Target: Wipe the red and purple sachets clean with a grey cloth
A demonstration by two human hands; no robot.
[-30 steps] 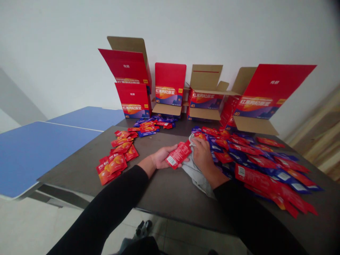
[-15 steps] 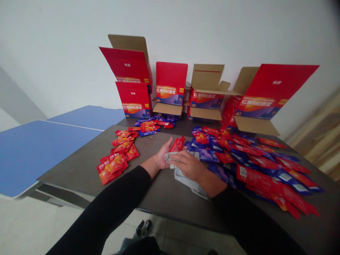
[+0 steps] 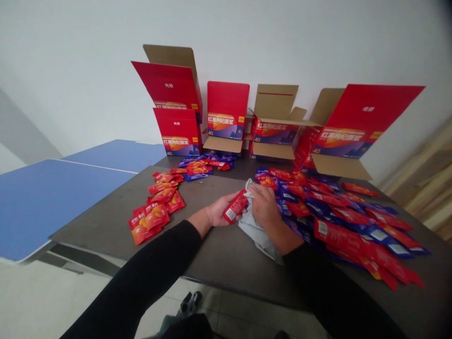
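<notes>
My left hand [image 3: 221, 210] holds a red sachet [image 3: 236, 207], its printed side with a white label turned up. A grey cloth [image 3: 256, 233] is gripped in my right hand [image 3: 265, 207], and its upper end touches the far end of the sachet. The rest of the cloth hangs down below my right hand to the table. To the right lies a large heap of red and blue sachets [image 3: 332, 202]. On the left, a row of red sachets [image 3: 155, 216] overlaps on the dark table [image 3: 208, 254].
Several red cartons stand along the back, among them an upright carton [image 3: 226, 113] and one with raised flaps [image 3: 275, 134]. A small pile of red and blue sachets [image 3: 197, 176] lies before them. A blue table [image 3: 70, 188] adjoins at the left.
My right hand with the cloth has moved right and up, from lying over the sachet to its far end. More of the sachet and its white label now shows in my left hand.
</notes>
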